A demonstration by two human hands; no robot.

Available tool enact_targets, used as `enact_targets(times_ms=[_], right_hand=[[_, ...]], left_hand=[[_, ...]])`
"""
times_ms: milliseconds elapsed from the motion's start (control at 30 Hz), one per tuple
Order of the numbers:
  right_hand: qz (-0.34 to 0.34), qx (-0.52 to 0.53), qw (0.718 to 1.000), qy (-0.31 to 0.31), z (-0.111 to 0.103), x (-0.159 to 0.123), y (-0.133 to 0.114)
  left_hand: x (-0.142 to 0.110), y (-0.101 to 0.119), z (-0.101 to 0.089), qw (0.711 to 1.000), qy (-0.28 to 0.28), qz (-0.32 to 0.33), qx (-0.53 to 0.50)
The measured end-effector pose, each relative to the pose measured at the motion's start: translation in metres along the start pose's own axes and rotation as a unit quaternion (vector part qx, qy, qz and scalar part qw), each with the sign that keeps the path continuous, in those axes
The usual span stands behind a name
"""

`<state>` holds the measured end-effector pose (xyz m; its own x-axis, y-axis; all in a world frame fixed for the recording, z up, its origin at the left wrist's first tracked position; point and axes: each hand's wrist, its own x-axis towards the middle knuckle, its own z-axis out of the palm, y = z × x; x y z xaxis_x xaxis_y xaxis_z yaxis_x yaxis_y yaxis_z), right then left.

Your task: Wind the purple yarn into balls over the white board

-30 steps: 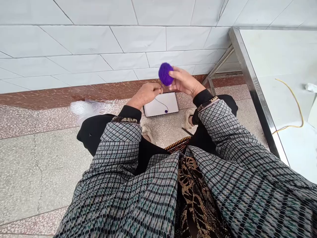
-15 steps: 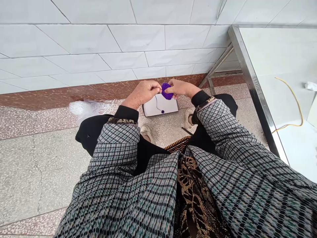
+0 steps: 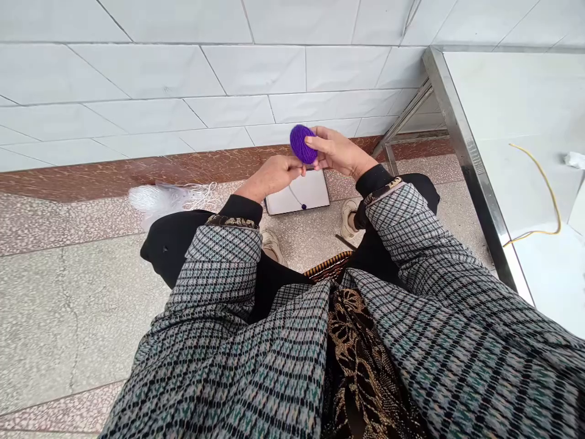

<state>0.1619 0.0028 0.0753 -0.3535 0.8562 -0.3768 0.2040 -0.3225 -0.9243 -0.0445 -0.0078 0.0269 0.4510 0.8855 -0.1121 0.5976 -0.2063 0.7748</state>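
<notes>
A ball of purple yarn (image 3: 301, 144) is gripped in my right hand (image 3: 340, 152), with the thumb laid across its near side. Just below and left of the ball, my left hand (image 3: 276, 175) pinches the yarn strand between thumb and fingers. From there a thin strand runs down to a small dark purple bit of yarn (image 3: 304, 207) in a shallow white box (image 3: 292, 202) with dark edges. That box rests on the floor beneath my hands. My fingertips partly hide the strand near the ball.
A clear plastic bag with white cords (image 3: 159, 200) lies on the floor at left. A woven basket (image 3: 329, 266) sits between my legs. At right stands a metal-edged table (image 3: 479, 177) bearing a yellow cord (image 3: 551, 195). The tiled wall (image 3: 256, 70) rises in front.
The yarn ball in my right hand dipped toward the box half a second ago and is now raised again. My left hand keeps its pinch and shifted slightly left, then back right.
</notes>
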Motion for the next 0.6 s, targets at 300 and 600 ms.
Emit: enact_targets(times_ms=[300,600], right_hand=[[0.094,-0.115,0.985,0.082,0.005,0.014,0.01],[0.071,-0.05,0.996,-0.022,0.005,0.0,0.004]], left_hand=[[-0.006,0.007,-0.005,0.998,-0.007,0.056,0.008],[-0.004,0.003,-0.006,0.997,0.047,0.055,-0.042]])
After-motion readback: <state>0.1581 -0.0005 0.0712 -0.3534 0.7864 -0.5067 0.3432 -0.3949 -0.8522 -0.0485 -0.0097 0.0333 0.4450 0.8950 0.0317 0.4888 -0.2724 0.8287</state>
